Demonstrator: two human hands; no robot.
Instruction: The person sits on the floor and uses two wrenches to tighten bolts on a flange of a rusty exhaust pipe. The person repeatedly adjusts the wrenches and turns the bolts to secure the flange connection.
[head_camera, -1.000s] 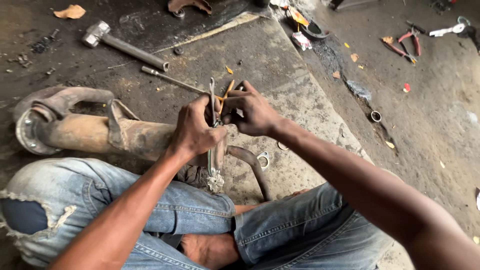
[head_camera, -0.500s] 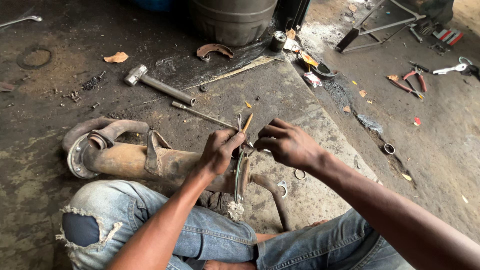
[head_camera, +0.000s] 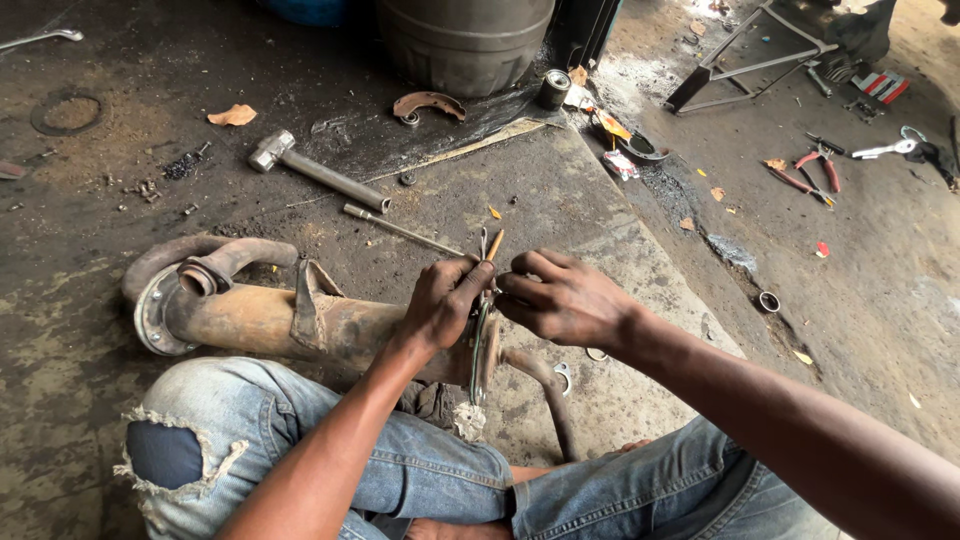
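Observation:
My left hand (head_camera: 443, 300) grips the round flange (head_camera: 481, 362) at the near end of a rusty exhaust pipe (head_camera: 260, 318) that lies across the floor in front of my knees. My right hand (head_camera: 565, 298) pinches a small part at the flange's top edge, where a thin brown stick (head_camera: 494, 245) and a metal prong stick up between the two hands. The fingertips of both hands nearly touch. What the right fingers pinch is too small to make out. A curved pipe section (head_camera: 545, 395) runs down from the flange toward my legs.
A hammer (head_camera: 315, 172) and a thin metal rod (head_camera: 400, 229) lie beyond the pipe. A dark drum (head_camera: 465, 40) stands at the top, with a brake shoe (head_camera: 428, 103) before it. Red pliers (head_camera: 812, 172) and a spanner (head_camera: 885, 149) lie right. A metal ring (head_camera: 768, 301) sits on the lower ground.
The view has tilted up and shifted, so more of the floor and the drum show. Both hands stay together at the flange with little change in grip.

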